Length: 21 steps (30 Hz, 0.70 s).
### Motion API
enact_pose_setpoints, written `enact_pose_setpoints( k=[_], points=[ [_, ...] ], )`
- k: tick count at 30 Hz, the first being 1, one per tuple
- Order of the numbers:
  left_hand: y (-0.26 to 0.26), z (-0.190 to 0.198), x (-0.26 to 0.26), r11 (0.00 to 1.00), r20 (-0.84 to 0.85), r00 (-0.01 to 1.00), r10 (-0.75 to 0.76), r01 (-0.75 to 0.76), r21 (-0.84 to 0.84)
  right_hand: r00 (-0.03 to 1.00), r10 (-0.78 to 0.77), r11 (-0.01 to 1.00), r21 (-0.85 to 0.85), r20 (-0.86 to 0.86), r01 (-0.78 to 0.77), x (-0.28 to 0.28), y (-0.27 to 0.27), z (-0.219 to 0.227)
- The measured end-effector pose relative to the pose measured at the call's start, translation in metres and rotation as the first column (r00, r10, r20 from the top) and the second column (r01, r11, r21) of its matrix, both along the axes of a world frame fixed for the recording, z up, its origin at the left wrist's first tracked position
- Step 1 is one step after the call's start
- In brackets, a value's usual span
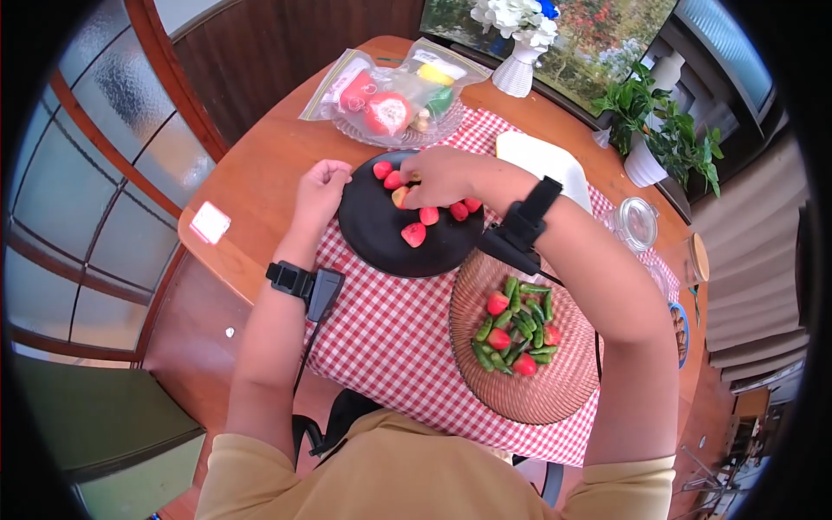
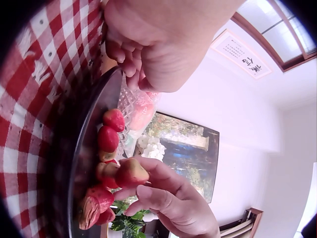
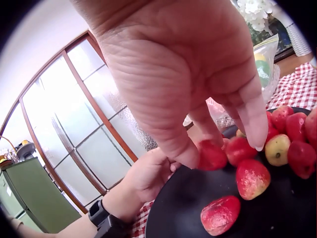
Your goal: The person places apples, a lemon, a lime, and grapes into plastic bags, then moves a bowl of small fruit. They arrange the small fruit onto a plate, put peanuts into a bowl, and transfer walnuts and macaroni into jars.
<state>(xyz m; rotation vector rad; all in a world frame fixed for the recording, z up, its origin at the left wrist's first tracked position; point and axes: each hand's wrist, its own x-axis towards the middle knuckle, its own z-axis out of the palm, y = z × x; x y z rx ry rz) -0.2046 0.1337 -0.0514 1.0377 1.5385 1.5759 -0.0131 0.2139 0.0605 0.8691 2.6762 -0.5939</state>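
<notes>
A black plate [image 1: 381, 234] carries several small red fruits [image 1: 414, 234], some with yellowish patches. My right hand [image 1: 442, 178] reaches over its far side. In the left wrist view, thumb and fingers of that hand pinch a red-and-yellow fruit [image 2: 132, 173] just above the others. Seen from the right wrist, the held fruit [image 3: 212, 154] sits beside the thumb tip. My left hand [image 1: 321, 195] is at the plate's left rim, its fingers curled and fingertips right at the edge.
Near me on the right, a ribbed glass platter [image 1: 468, 347] holds small green vegetables [image 1: 520, 325] and several red fruits. Bagged produce [image 1: 386, 104] lies on a glass dish behind. An open glass jar [image 1: 637, 225], a white vase [image 1: 516, 74] and a potted plant [image 1: 646, 160] stand rightward.
</notes>
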Motion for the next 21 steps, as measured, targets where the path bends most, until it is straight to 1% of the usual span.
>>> enact_pose_setpoints(
  k=[2, 3, 5, 6, 8, 9, 11, 12, 14, 15, 16, 17, 18, 19, 20, 21],
  points=[
    [-0.001, 0.0, 0.001, 1.0, -0.003, 1.0, 0.0, 0.0, 0.016, 0.997, -0.055, 0.998, 0.027, -0.056, 0.057, 0.013, -0.007, 0.016],
    [-0.001, 0.0, 0.0, 1.0, 0.002, 1.0, 0.0, 0.0, 0.013, 0.997, -0.055, 0.998, 0.024, -0.051, 0.056, 0.021, -0.011, 0.02],
    [0.0, 0.0, -0.001, 0.999, -0.007, 1.0, -0.008, 0.008, -0.043, 0.966, -0.08, 0.99, 0.095, -0.246, 0.106, 0.043, -0.02, 0.026],
    [0.001, -0.002, -0.001, 0.999, 0.004, 1.0, -0.023, 0.023, -0.049, 0.967, -0.096, 0.989, 0.09, -0.234, 0.12, 0.055, -0.026, 0.031],
    [0.002, -0.005, -0.002, 1.0, -0.006, 1.0, 0.004, -0.004, -0.006, 0.914, -0.174, 0.985, -0.043, -0.366, 0.17, 0.079, -0.04, 0.044],
    [0.0, 0.0, 0.0, 0.999, -0.008, 1.0, 0.008, -0.009, -0.037, 0.916, -0.186, 0.982, -0.045, -0.356, 0.182, 0.091, -0.048, 0.05],
    [-0.001, 0.004, 0.003, 0.999, 0.007, 1.0, 0.006, -0.005, -0.05, 0.942, -0.253, 0.956, -0.209, -0.222, 0.208, 0.111, -0.063, 0.056],
    [-0.002, 0.004, 0.003, 0.998, 0.01, 1.0, 0.012, -0.011, -0.059, 0.942, -0.256, 0.954, -0.211, -0.217, 0.211, 0.118, -0.07, 0.055],
    [-0.002, 0.0, 0.0, 0.999, 0.01, 1.0, -0.009, 0.009, -0.051, 0.987, -0.14, 0.97, -0.212, -0.081, 0.12, 0.131, -0.083, 0.051],
    [-0.001, -0.001, -0.001, 0.999, 0.01, 1.0, -0.012, 0.012, -0.046, 0.986, -0.146, 0.969, -0.212, -0.084, 0.125, 0.138, -0.088, 0.042],
    [0.0, -0.001, -0.001, 0.999, 0.008, 1.0, -0.016, 0.016, -0.04, 0.99, 0.007, 0.997, -0.079, -0.143, -0.019, 0.147, -0.09, 0.025],
    [0.0, -0.001, -0.002, 0.999, 0.004, 1.0, -0.021, 0.021, -0.04, 0.97, 0.166, 0.985, 0.063, -0.179, -0.158, 0.152, -0.093, 0.011],
    [-0.001, -0.001, -0.003, 0.999, -0.003, 1.0, -0.02, 0.019, -0.043, 0.969, 0.163, 0.986, 0.065, -0.183, -0.154, 0.155, -0.095, 0.001],
    [-0.001, -0.002, -0.003, 0.999, -0.01, 1.0, -0.017, 0.016, -0.046, 0.976, 0.156, 0.988, 0.027, -0.154, -0.153, 0.156, -0.098, -0.008],
    [-0.001, -0.004, -0.004, 0.999, -0.014, 1.0, -0.018, 0.017, -0.046, 0.981, 0.15, 0.988, -0.011, -0.126, -0.153, 0.156, -0.1, -0.013],
    [0.0, -0.006, -0.004, 0.999, -0.019, 1.0, -0.015, 0.014, -0.044, 0.98, 0.149, 0.988, -0.011, -0.13, -0.152, 0.154, -0.102, -0.014]
  ],
)
